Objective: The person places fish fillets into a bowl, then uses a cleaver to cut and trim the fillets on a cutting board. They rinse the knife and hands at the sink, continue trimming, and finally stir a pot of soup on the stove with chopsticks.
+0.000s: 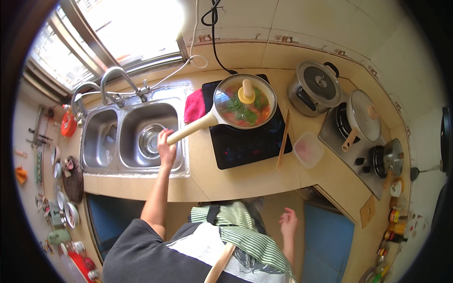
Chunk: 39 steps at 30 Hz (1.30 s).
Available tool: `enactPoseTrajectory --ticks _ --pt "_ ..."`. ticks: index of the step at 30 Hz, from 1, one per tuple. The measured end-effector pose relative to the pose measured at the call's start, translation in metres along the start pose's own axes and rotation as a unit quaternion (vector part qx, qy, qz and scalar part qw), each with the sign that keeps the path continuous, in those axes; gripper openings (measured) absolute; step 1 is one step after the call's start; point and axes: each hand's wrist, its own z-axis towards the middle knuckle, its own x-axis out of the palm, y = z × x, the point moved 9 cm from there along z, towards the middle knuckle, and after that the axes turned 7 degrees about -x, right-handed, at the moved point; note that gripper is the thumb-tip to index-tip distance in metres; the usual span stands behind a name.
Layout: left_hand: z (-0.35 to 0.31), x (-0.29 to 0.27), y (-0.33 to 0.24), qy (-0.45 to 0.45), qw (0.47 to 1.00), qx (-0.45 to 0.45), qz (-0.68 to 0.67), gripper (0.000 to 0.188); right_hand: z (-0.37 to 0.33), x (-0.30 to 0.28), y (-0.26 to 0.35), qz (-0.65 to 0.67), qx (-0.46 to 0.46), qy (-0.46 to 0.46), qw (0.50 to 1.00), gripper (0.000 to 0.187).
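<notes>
The left hand [166,150] is closed around the end of the cream-coloured handle of the lidded pan [244,101], which sits on the black induction hob [245,141], taken here as the landmark. The pan rests on the hob's rear half, its glass lid in place with a yellow knob at the centre; greens and red pieces show through the glass. The handle reaches off the hob's left edge, over the bench [245,181], to the rim of the double sink [130,137], and the hand grips it there, above the steel bowl [151,140] in the sink's right basin. The right hand [288,222] hangs free and loosely open in front of the hob, below bench level, holding nothing and well apart from the pan. Judged step: the handle has been taken, with the pan not visibly raised. A next move would call for a steady grip, since the pan looks full and the long handle gives leverage against the wrist; a second supporting hand appears advisable. A pink cloth [193,105] lies just left of the hob, chopsticks [283,140] just right of it, beside a clear plastic container [308,150].
</notes>
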Motion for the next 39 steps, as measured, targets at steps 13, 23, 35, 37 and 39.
enactPoseTrajectory --ticks 13,23,35,37,39 --pt "-0.118 -0.078 -0.109 -0.062 0.996 -0.051 0.037 0.021 0.084 -0.069 -0.001 -0.095 -0.205 0.064 0.972 0.023" --pt "-0.103 -0.062 -0.092 -0.025 0.992 -0.104 -0.061 0.02 0.066 -0.005 0.038 -0.117 -0.213 0.119 0.963 0.013" --pt "-0.144 0.028 -0.231 0.44 0.879 0.018 -0.184 0.014 0.105 -0.135 0.095 -0.064 -0.191 -0.103 0.974 0.015" --pt "-0.155 0.031 -0.277 0.486 0.846 0.083 -0.202 0.013 0.121 -0.174 0.112 -0.032 -0.202 -0.142 0.969 0.016" --pt "-0.164 0.039 -0.311 0.522 0.817 0.08 -0.23 0.014 0.139 -0.208 0.124 -0.004 -0.195 -0.162 0.967 0.016"
